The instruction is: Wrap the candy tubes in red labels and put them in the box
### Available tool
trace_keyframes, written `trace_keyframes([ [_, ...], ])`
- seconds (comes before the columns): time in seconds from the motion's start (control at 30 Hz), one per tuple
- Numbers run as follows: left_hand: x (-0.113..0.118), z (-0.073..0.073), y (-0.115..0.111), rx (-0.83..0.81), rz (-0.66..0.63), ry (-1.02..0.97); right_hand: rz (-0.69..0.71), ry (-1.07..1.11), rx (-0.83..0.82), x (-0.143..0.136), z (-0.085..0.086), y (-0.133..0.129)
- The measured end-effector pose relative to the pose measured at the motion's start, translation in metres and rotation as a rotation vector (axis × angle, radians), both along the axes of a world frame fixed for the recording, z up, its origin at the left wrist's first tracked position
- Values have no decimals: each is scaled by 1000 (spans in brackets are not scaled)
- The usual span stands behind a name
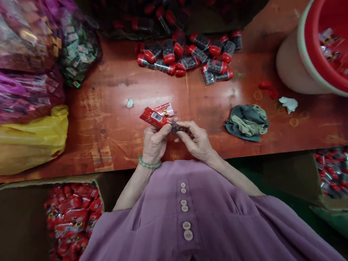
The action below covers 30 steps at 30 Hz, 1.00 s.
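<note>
A bottle (176, 127), seemingly only partly inside a packet (152, 116), is pinched by the right hand (197, 139), the packet by the left hand (155, 143), with bare bottles (197, 53) remaining beyond the packet and full-looking packs (73, 220) boxed to its near left.

Red packet (148, 115), over tabletop (97, 101) near its front edge: black-and-white barcode (156, 116); digits too small to read. Second packet (166, 109), just beside: printed, illegible. Red packets (73, 218), in carton (16, 236) below tabletop's front edge, left: markings illegible.
</note>
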<state>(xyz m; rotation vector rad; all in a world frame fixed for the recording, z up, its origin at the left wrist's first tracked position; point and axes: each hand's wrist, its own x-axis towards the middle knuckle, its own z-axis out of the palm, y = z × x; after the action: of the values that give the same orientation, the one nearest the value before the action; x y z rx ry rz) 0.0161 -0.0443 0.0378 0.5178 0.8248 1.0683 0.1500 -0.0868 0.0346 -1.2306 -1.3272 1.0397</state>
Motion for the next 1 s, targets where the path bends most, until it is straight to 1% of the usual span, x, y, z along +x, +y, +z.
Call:
trace_keyframes([
  [0.1,-4,-1,0,6,30,-23,23,176,-136,-5,-2,3],
  [0.17,-7,-3,1,16,76,-19,24,155,-145,-7,-3,6],
  [0.33,-12,-11,4,7,162,34,-1,-110,30,-9,-7,7],
  [0.37,-13,-11,5,3,174,39,-4,-115,43,-9,-7,7],
  [0.43,-15,-11,5,-9,180,43,10,-45,3,-11,-8,7],
  [0.5,-16,-9,6,-17,158,29,32,21,-48,-13,-9,8],
  [0.53,-17,-8,6,-18,150,17,42,14,-46,-14,-9,9],
  [0.67,-21,-6,7,-12,153,-20,52,-139,104,-17,-12,12],
  [0.7,-22,-6,7,-8,149,-22,47,-126,105,-18,-12,13],
  [0.73,-24,-7,7,-3,138,-20,53,-74,68,-18,-12,15],
  [0.83,-26,-6,6,17,106,21,142,233,-166,-20,-11,20],
  [0.9,-25,-6,7,32,90,63,194,376,-272,-21,-10,23],
  [0.93,-25,-6,7,39,92,80,184,384,-278,-22,-9,23],
  [1.0,-22,-6,9,49,122,96,107,296,-209,-23,-10,23],
])
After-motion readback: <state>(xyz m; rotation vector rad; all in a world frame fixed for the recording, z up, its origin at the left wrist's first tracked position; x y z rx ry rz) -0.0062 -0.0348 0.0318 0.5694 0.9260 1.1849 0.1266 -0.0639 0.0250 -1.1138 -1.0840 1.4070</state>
